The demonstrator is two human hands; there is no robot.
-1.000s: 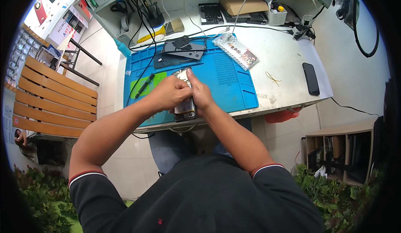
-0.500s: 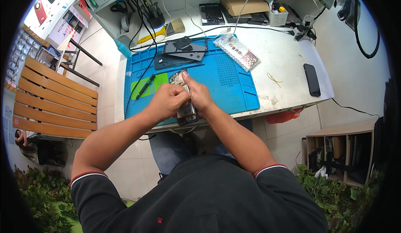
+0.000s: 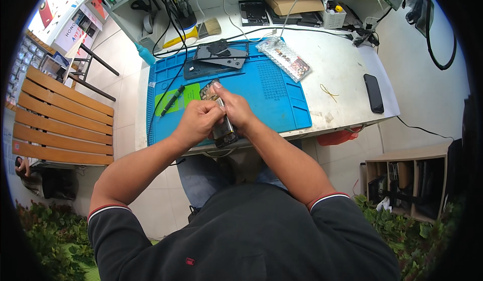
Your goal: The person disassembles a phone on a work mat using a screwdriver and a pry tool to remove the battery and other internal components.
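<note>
An opened phone [image 3: 225,135], its inner parts exposed, is tilted over the front edge of the blue mat [image 3: 241,92]. My right hand [image 3: 237,109] is wrapped round its right side, thumb pointing up along the upper part. Against the phone's middle my left hand [image 3: 200,117] is closed in a pinch; whatever lies between its fingertips is hidden. Left of the hands, a dark screwdriver [image 3: 173,101] lies across a bright green card [image 3: 191,93]. Loose phone frames and back plates [image 3: 217,59] are piled beyond the hands.
A bubble-wrap pouch [image 3: 286,59] overlaps the mat's far right corner. On the white desk [image 3: 334,107] lie a black phone [image 3: 373,94] and a yellow rubber band [image 3: 329,93]. Behind are a brush [image 3: 210,28] and a small white basket [image 3: 334,20]. Black cables hang over the mat's left side.
The view has shifted slightly. Both hands stay on the opened phone, the left still pinching at its middle and the right still gripping its side.
</note>
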